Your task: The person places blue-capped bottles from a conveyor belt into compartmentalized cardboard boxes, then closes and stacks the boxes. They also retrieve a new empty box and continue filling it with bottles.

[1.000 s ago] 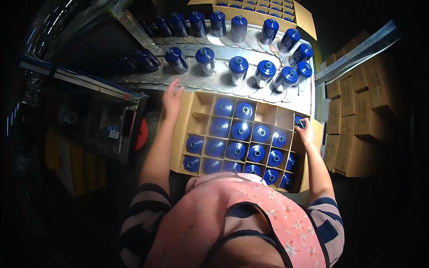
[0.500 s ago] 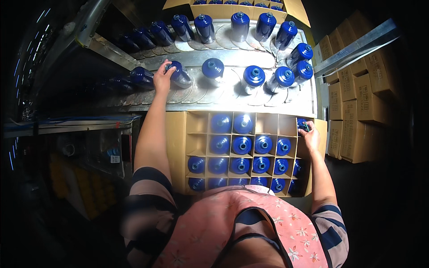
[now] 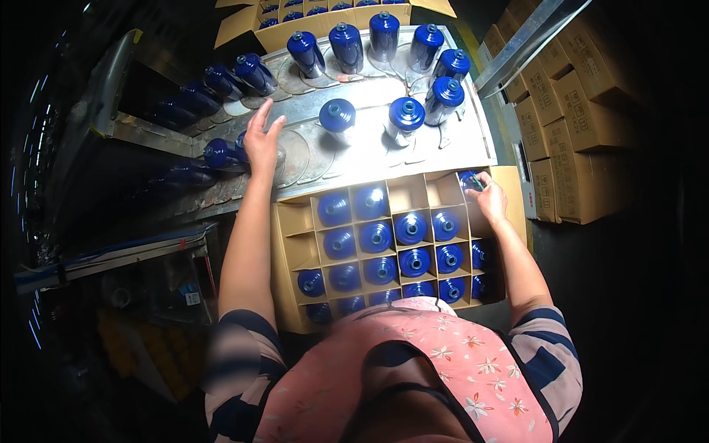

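My right hand [image 3: 487,199] is closed at the neck of a blue bottle [image 3: 467,179], which sits in the far right cell of the divided cardboard box [image 3: 515,193]. A small green strip shows at its fingers. Over the near lane of the metal conveyor [image 3: 295,164], my left hand [image 3: 261,142] is held with fingers spread and nothing in it. Just beside and partly behind that hand stand blue bottles [image 3: 219,153]. Several more blue bottles [image 3: 376,237] fill many of the box's cells, necks up; some cells along its far and left sides hold no bottle.
Upright blue bottles [image 3: 347,49] line the conveyor's far lane and curve round its right end. Another box of bottles [image 3: 247,23] stands beyond. Stacked cartons [image 3: 565,140] rise on the right, near a slanted metal bar [image 3: 528,48]. A metal frame [image 3: 122,81] is at the left.
My left hand has let go of the bottle it was touching, its fingers now spread. My right hand stays at the bottle in the box's corner. The whole view has shifted and tilted.
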